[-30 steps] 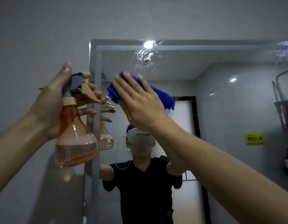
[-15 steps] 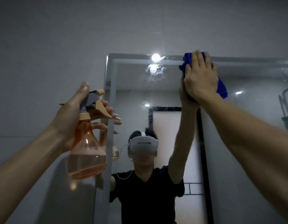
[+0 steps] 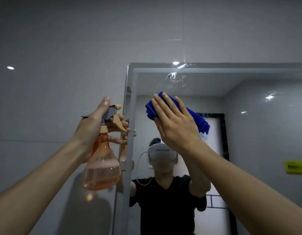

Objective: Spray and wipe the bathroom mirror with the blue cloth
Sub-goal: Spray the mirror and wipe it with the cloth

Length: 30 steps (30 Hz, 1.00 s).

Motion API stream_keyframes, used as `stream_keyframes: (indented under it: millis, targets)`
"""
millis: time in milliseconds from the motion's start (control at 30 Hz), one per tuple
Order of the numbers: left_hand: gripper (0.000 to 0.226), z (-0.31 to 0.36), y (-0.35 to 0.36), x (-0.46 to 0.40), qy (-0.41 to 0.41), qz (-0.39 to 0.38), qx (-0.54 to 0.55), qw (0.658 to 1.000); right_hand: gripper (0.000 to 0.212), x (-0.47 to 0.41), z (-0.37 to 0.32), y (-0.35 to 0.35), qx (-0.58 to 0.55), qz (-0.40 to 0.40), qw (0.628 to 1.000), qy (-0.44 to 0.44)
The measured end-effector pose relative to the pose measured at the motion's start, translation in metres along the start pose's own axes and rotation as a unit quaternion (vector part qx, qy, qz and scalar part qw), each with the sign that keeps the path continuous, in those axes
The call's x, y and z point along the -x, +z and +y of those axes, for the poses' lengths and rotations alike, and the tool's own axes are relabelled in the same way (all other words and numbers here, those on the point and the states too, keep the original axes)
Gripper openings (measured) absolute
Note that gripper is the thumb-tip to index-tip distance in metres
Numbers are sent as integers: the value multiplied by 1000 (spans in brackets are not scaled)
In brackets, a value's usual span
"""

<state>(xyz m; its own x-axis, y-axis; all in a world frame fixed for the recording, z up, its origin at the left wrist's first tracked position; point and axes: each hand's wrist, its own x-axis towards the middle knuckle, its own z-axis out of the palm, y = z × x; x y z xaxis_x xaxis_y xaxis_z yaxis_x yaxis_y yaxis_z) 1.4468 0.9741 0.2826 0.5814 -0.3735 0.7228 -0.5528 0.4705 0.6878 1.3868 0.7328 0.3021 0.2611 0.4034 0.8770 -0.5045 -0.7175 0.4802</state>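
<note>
Both arms reach up and forward toward the wall. The right hand (image 3: 174, 126) lies flat with its palm against the blue cloth (image 3: 200, 120), its fingers (image 3: 163, 109) straight and close together, pointing up and to the left; they press the bunched cloth onto the glass of the mirror (image 3: 248, 133) in its upper left part, below the top edge. The cloth shows past the fingertips on the left and past the back of the hand on the right. The left hand (image 3: 94, 128) holds the spray bottle (image 3: 102, 168) upright just left of the mirror's left edge, its fingers curled round the neck and in front of the trigger, the thumb lying up along the back of the grey spray head, whose nozzle points at the glass.

There is one cloth, one spray bottle and one mirror. The bottle is clear orange, with liquid filling its lower part.

The mirror has a pale band along its rim and wet streaks near its top. It hangs on a wall of large glossy grey tiles (image 3: 62, 65). Reflected in the glass are the person in a black shirt wearing a headset, a dark-framed doorway and a yellow sign (image 3: 295, 167) on the far wall.
</note>
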Motion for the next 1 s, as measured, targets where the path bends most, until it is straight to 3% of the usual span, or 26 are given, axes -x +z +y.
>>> stream_keyframes:
  millis: [333,500,833,1000]
  targets:
    - [67,-1,-16,4,13,20,-11,1000,54,41,-1,-2,21,11,1000,2]
    - [68,-3,-28,7,9,10,41,999,56,37,0,-4,16,-7,1000,11]
    - [68,3,-64,-6,41,-25,50,998,57,-130,36,5,-30,14,971,235]
    - [69,-8,-75,-6,40,-27,45,998,55,-170,-4,9,-21,5,982,189]
